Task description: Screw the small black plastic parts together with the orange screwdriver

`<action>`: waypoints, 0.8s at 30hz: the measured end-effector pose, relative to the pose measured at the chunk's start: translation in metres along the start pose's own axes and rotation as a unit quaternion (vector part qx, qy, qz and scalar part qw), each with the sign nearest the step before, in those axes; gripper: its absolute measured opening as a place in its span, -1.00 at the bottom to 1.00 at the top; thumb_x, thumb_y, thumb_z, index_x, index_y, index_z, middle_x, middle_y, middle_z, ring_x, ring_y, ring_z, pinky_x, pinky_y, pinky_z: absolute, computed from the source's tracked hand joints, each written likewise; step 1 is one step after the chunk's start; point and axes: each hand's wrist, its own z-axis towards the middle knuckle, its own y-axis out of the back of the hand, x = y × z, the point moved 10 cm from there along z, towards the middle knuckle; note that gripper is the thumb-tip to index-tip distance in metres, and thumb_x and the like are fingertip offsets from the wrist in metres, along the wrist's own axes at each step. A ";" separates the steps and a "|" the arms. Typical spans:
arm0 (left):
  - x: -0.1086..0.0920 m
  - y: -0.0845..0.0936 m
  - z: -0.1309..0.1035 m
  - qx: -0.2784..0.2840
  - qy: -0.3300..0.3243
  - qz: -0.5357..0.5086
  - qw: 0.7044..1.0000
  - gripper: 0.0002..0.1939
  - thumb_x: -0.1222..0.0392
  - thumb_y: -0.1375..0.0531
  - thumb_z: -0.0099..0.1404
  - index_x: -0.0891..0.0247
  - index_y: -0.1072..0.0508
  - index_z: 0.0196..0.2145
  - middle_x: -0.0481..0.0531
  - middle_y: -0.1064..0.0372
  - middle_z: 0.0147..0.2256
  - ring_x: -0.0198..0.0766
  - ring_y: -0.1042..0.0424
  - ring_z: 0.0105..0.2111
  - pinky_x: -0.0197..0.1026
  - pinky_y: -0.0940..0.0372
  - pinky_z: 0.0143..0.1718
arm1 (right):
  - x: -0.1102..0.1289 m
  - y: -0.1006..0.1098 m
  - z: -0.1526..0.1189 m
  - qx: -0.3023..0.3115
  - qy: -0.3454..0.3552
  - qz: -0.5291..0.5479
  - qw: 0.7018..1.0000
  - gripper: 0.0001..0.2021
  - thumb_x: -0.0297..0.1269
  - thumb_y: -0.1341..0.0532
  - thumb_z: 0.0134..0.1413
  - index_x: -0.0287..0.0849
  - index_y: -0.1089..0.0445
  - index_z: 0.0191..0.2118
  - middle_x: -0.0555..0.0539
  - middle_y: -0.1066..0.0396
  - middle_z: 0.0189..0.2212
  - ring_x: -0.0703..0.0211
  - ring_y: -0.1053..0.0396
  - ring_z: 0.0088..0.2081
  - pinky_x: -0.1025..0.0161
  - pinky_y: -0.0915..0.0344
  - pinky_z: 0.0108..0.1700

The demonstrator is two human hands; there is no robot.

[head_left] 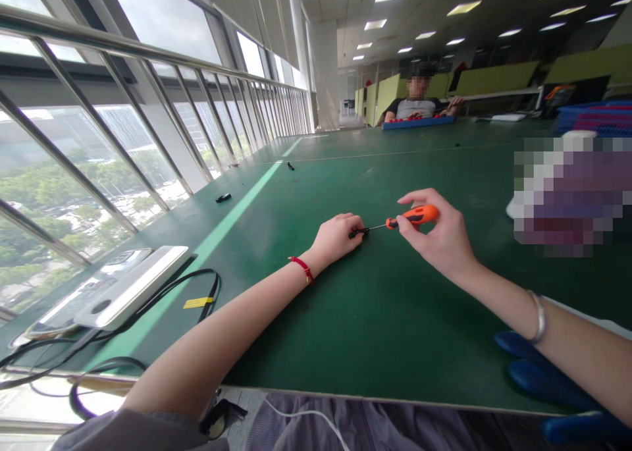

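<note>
My left hand [338, 240] rests on the green table, its fingers closed around a small black part [359, 232] whose exact kind I cannot make out. In my right hand [444, 237] is an orange and black screwdriver [419, 215], held by its handle between the thumb and fingers. The screwdriver lies nearly level, and its thin metal shaft points left to the black part. Its tip meets or nearly meets that part; the contact is too small to tell. Fingers of my left hand hide some of the black part.
Small black pieces [223, 198] lie farther off on the green table [316, 332]. A white power bank-like box [133, 286] and black cables [210, 273] are at left, beside a metal railing [162, 59]. Blue gloves [548, 375] lie under my right forearm. Another person [417, 105] sits opposite behind a blue tray [419, 123].
</note>
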 end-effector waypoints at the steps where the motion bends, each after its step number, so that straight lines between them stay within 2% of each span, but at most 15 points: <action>1: 0.000 0.000 0.000 0.000 0.000 0.000 1.000 -0.85 0.24 -0.11 0.19 0.22 -0.46 -0.30 -0.02 -0.43 -0.29 -0.23 -0.41 -0.26 -0.26 -0.26 -0.33 | 0.000 0.002 0.000 -0.013 0.001 0.004 1.000 -0.76 -0.34 -0.24 -0.07 -0.08 -0.29 -0.21 0.01 -0.35 -0.45 0.18 -0.35 -0.45 0.22 -0.30 -0.35; 4: 0.000 0.000 0.000 -0.002 0.001 -0.002 1.000 -0.85 0.24 -0.11 0.19 0.22 -0.46 -0.30 -0.02 -0.44 -0.29 -0.23 -0.41 -0.26 -0.26 -0.26 -0.33 | -0.005 0.002 0.000 -0.015 -0.011 0.012 1.000 -0.61 -0.29 -0.29 -0.11 -0.07 -0.21 -0.11 0.04 -0.30 -0.47 0.17 -0.34 -0.46 0.21 -0.31 -0.35; 8: 0.000 0.000 0.000 -0.001 -0.001 -0.004 1.000 -0.85 0.24 -0.11 0.19 0.22 -0.46 -0.30 -0.02 -0.44 -0.28 -0.23 -0.41 -0.24 -0.26 -0.27 -0.30 | -0.012 -0.005 -0.001 0.023 -0.050 -0.011 0.998 -0.83 -0.16 -0.25 0.00 -0.08 -0.31 -0.30 0.08 -0.25 -0.62 0.22 -0.26 -0.58 0.24 -0.22 -0.46; 10: 0.000 0.000 0.000 -0.001 -0.004 -0.004 1.000 -0.85 0.24 -0.11 0.19 0.22 -0.46 -0.30 -0.02 -0.44 -0.29 -0.23 -0.41 -0.24 -0.26 -0.27 -0.30 | -0.010 -0.005 -0.002 0.029 -0.047 -0.008 0.998 -0.86 -0.15 -0.22 0.03 -0.08 -0.32 -0.39 0.05 -0.28 -0.61 0.23 -0.27 -0.57 0.25 -0.20 -0.47; 12: 0.000 0.000 0.000 -0.001 -0.004 -0.003 1.000 -0.85 0.24 -0.11 0.19 0.22 -0.46 -0.30 -0.02 -0.44 -0.29 -0.23 -0.41 -0.24 -0.26 -0.27 -0.31 | -0.006 -0.003 -0.001 0.016 -0.032 0.001 0.999 -0.91 -0.22 -0.23 0.01 -0.08 -0.32 -0.36 0.04 -0.29 -0.57 0.21 -0.28 -0.53 0.24 -0.22 -0.44; 15: 0.001 -0.001 0.000 0.000 -0.003 -0.003 1.000 -0.85 0.24 -0.11 0.20 0.22 -0.46 -0.30 -0.02 -0.44 -0.30 -0.22 -0.41 -0.25 -0.26 -0.26 -0.31 | -0.004 0.002 0.000 -0.015 -0.017 0.009 1.000 -0.77 -0.31 -0.26 -0.07 -0.07 -0.28 -0.22 0.02 -0.31 -0.49 0.18 -0.31 -0.47 0.22 -0.27 -0.38; 18: 0.001 0.000 0.000 -0.001 -0.002 -0.006 1.000 -0.85 0.23 -0.11 0.20 0.22 -0.46 -0.30 -0.02 -0.44 -0.30 -0.23 -0.41 -0.24 -0.26 -0.27 -0.31 | -0.008 0.001 0.000 -0.017 -0.027 0.016 0.999 -0.63 -0.24 -0.31 -0.12 -0.07 -0.23 -0.14 0.06 -0.25 -0.52 0.18 -0.29 -0.49 0.19 -0.27 -0.36; 21: 0.001 -0.001 0.000 0.002 -0.002 -0.008 1.000 -0.86 0.24 -0.11 0.19 0.22 -0.46 -0.31 -0.03 -0.45 -0.29 -0.23 -0.41 -0.24 -0.25 -0.27 -0.30 | -0.012 -0.005 -0.002 0.018 -0.059 -0.001 0.998 -0.77 -0.16 -0.28 -0.05 -0.08 -0.30 -0.27 0.09 -0.24 -0.60 0.22 -0.24 -0.57 0.22 -0.22 -0.43; 24: 0.001 -0.001 0.000 0.006 0.000 -0.007 1.000 -0.85 0.24 -0.11 0.19 0.22 -0.46 -0.30 -0.02 -0.45 -0.28 -0.23 -0.41 -0.23 -0.26 -0.27 -0.29 | -0.010 -0.006 -0.003 0.025 -0.060 -0.012 0.998 -0.87 -0.16 -0.24 0.01 -0.09 -0.34 -0.40 0.02 -0.35 -0.53 0.24 -0.28 -0.55 0.25 -0.21 -0.46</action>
